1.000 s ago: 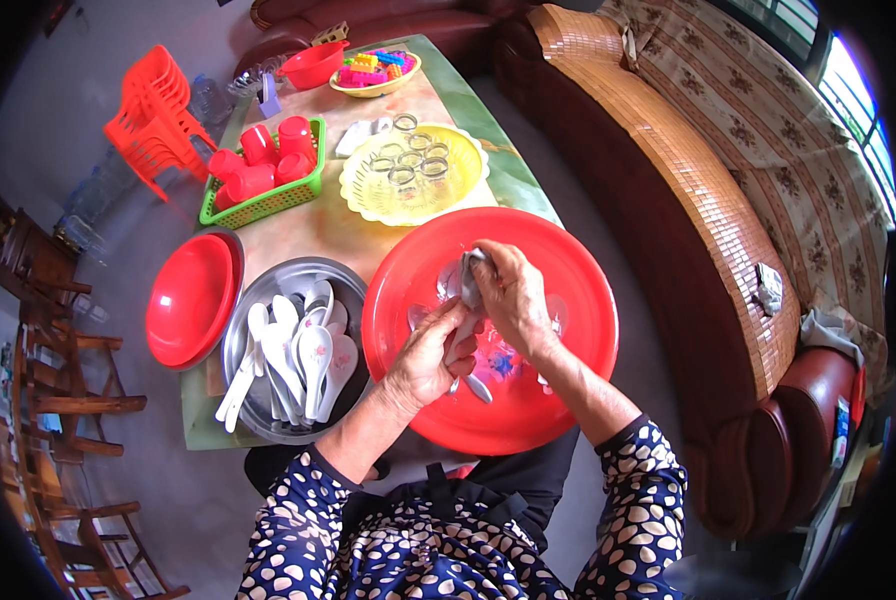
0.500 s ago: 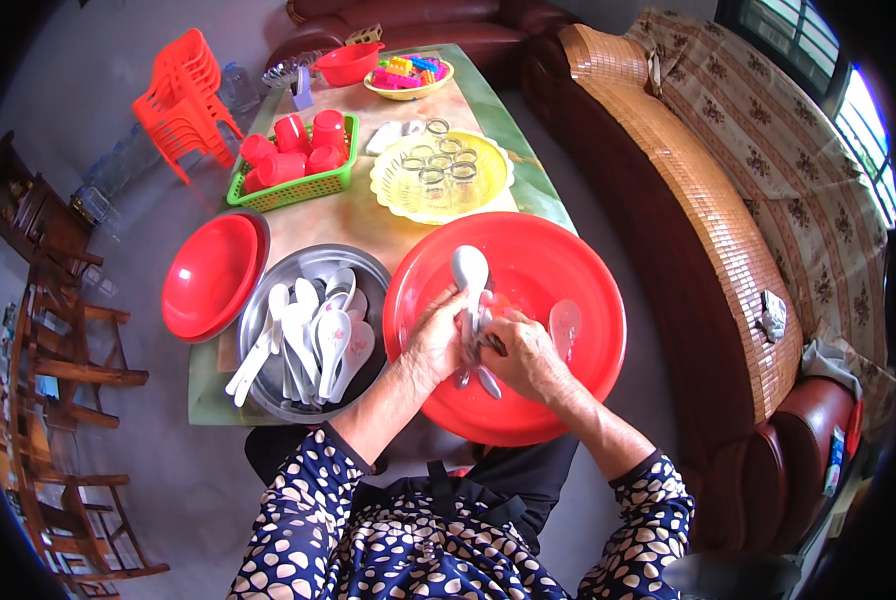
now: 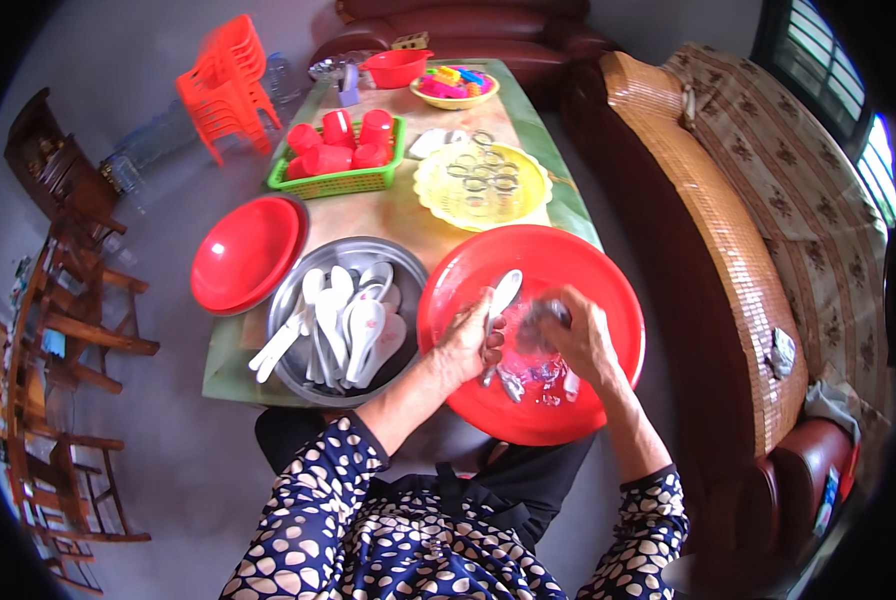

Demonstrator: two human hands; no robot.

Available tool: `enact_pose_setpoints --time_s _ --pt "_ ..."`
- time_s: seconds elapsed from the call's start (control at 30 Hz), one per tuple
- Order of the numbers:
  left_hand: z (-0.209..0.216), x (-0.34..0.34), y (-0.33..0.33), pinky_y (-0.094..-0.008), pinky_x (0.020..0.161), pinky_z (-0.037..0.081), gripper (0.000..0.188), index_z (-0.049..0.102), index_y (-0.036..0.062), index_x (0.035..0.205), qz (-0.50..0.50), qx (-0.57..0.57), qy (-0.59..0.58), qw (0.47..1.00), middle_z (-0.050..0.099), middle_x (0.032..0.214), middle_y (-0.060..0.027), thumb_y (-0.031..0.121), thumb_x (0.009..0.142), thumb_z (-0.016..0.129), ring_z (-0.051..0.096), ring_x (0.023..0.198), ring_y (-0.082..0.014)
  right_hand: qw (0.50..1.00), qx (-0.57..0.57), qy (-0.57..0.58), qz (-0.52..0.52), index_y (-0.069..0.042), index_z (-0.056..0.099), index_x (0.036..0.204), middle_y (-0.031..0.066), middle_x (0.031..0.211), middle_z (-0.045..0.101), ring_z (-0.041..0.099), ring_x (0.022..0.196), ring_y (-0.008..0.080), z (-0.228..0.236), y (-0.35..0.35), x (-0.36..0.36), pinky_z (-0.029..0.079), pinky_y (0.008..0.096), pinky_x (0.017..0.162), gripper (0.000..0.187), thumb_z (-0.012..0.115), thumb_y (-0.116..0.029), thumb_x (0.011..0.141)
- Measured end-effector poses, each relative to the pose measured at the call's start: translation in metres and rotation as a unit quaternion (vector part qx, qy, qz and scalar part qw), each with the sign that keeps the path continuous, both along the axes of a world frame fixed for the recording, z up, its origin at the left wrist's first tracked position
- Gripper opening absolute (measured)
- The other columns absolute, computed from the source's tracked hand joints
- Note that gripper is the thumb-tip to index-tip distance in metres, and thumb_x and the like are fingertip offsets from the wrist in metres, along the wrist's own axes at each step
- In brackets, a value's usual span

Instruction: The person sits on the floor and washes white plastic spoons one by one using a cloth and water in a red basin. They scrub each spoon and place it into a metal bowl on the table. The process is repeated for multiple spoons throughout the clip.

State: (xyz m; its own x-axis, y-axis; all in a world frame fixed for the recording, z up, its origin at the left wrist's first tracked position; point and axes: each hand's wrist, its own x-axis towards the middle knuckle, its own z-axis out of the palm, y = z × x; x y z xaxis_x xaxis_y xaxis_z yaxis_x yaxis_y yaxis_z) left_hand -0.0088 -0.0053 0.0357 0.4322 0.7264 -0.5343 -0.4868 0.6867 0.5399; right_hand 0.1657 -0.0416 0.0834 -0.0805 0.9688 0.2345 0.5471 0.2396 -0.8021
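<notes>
— Green-edged, the long table point(image 3: 553, 215) runs away from the seated person, with a woven-covered sofa point(image 3: 728, 200) along its right side and wooden chairs point(image 3: 68, 330) on the floor to the left. What is the biggest thing on it?

— At the near right, a big red basin point(image 3: 608, 290), holding water. Both hands work inside it.

— And beside it?

— Just left of it stands a round metal basin point(image 3: 298, 290) piled with white soup spoons point(image 3: 353, 325). Left again, at the table's edge, sits a stack of red bowls point(image 3: 243, 250).

— Farther off?

— A yellow tray point(image 3: 528, 195) with small glasses, and left of it a green basket point(image 3: 333, 185) of red cups. At the far end, a small yellow bowl of coloured bits and a red bowl point(image 3: 396, 67). Orange plastic chairs point(image 3: 223, 85) stand stacked on the floor at the far left.

— Now the hands.

— The left hand point(image 3: 465, 345) is clamped round the handle of a white spoon point(image 3: 503, 293), bowl pointing away, over the water. The right hand point(image 3: 580, 338) is closed on a wad of something clear and crumpled, just beside the spoon's handle; I cannot tell what it is. A few small things lie in the water near the hands, too blurred to name.
</notes>
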Motion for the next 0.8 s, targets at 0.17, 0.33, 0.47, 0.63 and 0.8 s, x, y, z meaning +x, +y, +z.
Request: enact_pose_setpoints --time_s 0.17,0.33,0.47,0.63,0.8 --pt "-0.009 0.007 -0.004 -0.0293 0.05 0.048 0.04 0.059 0.0148 0.101 -0.078 0.062 -0.083 0.992 0.064 0.086 -0.0007 0.051 0.087 0.051 0.06 0.067 -0.012 0.973 0.132 0.115 -0.152 -0.004 0.056 0.101 0.0165 0.091 0.061 0.063 0.082 0.0301 -0.003 0.019 -0.022 0.05 0.0367 0.071 0.024 0.061 -0.005 0.077" --pt "-0.018 0.006 0.005 -0.0321 0.075 0.051 0.046 0.054 0.016 0.116 -0.086 0.089 -0.113 0.986 0.061 0.105 -0.0001 0.053 0.088 0.046 0.06 0.093 -0.0132 0.971 0.151 0.093 -0.161 -0.004 0.057 0.103 0.0164 0.093 0.062 0.063 0.084 0.0293 -0.009 0.016 -0.046 0.051 0.0358 0.073 0.028 0.063 -0.002 0.075" --pt "-0.003 0.009 -0.001 -0.0327 0.09 0.046 0.052 0.051 0.0147 0.12 -0.086 0.108 -0.186 0.973 0.058 0.113 -0.0006 0.055 0.088 0.044 0.055 0.106 -0.0165 0.981 0.138 0.048 -0.126 -0.004 0.058 0.103 0.0175 0.095 0.062 0.064 0.086 0.03 -0.012 0.011 -0.054 0.052 0.0347 0.072 0.027 0.063 -0.004 0.076" --pt "-0.019 0.01 0.004 -0.034 0.092 0.045 0.055 0.05 0.0124 0.119 -0.082 0.117 -0.187 0.972 0.058 0.113 -0.0046 0.057 0.089 0.039 0.056 0.105 -0.0186 0.993 0.093 0.019 -0.063 -0.002 0.058 0.099 0.0173 0.092 0.062 0.064 0.084 0.0296 -0.012 -0.001 -0.047 0.052 0.0344 0.071 0.024 0.062 -0.002 0.075" --pt "-0.02 0.008 0.006 -0.0374 0.085 0.049 0.059 0.048 0.0066 0.12 -0.076 0.075 -0.172 0.979 0.059 0.107 -0.0081 0.056 0.092 0.034 0.058 0.098 -0.0205 0.997 0.072 -0.011 0.008 0.0 0.06 0.095 0.0162 0.091 0.063 0.065 0.081 0.0275 -0.009 -0.017 -0.041 0.052 0.0327 0.071 0.022 0.061 0.002 0.073"
